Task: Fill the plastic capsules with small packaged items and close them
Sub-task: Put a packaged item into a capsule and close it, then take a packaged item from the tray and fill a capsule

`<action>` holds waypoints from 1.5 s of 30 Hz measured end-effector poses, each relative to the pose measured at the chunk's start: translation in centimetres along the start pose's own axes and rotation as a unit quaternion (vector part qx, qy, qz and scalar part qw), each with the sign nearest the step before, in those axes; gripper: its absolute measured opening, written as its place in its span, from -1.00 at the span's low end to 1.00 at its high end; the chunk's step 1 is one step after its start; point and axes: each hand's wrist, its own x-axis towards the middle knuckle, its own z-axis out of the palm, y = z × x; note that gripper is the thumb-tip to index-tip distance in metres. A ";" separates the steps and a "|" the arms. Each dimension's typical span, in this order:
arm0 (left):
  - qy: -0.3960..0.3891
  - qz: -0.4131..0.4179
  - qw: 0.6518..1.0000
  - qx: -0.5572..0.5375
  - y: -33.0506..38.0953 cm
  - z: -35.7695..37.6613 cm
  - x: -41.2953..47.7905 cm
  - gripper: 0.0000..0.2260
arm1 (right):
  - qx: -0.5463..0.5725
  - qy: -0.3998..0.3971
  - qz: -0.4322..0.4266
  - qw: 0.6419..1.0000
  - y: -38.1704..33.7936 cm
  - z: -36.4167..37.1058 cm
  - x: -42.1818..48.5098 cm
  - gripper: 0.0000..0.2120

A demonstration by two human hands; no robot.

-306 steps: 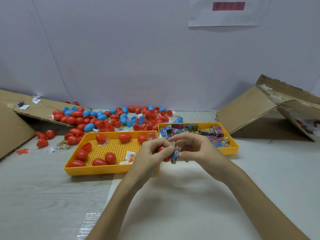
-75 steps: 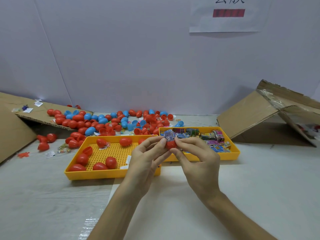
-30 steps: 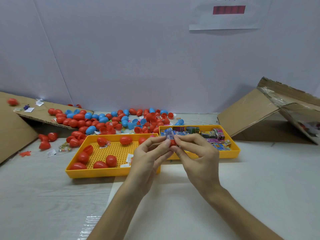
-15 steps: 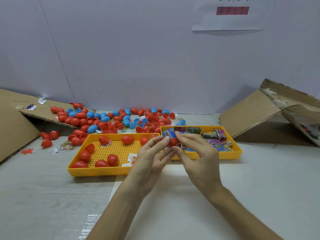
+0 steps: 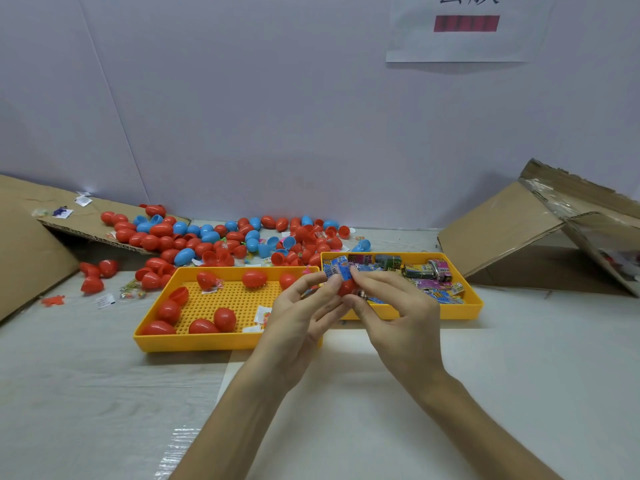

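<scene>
Red capsule (image 5: 347, 287) of smooth, glossy plastic sits pinched between both hands, held in the air just in front of the seam where the two yellow trays meet. The left hand (image 5: 298, 317) grips it from the left with the thumb on top and long fingertips under it; the right hand (image 5: 398, 317) pinches it from the other side between curled index finger and thumb. So little of the red capsule shows between the fingertips that I cannot tell whether its halves are joined.

The left tray (image 5: 225, 341) is a shallow rectangle of bright yellow plastic with a perforated, grid-like floor; several egg-shaped red capsules (image 5: 225, 318) lie loose in it beside a few small paper slips. The right tray (image 5: 415, 311), of the same yellow plastic, holds a heap of small flat packets (image 5: 426, 271) with shiny printed wrappers in blue, pink and green.

Behind the trays, a scattered pile of capsules (image 5: 225, 237), red and blue, rounded and shiny, spreads along the wall. Rough brown cardboard flaps lean at the left (image 5: 20, 244) and the right (image 5: 502, 230). The table (image 5: 86, 393) has a pale wood-grain surface, with a plain white sheet (image 5: 346, 410) under the forearms.
</scene>
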 end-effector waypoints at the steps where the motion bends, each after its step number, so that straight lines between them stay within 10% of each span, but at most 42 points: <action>1: -0.004 0.000 1.000 -0.005 0.0 0.0 0.0 -0.59 | 0.005 -0.002 0.003 1.000 -0.1 0.0 0.0 -0.66; 45: -0.091 -0.014 0.995 0.036 -0.2 -0.1 -0.1 -0.74 | -0.001 0.011 0.017 1.000 -0.7 -0.5 0.5 -0.63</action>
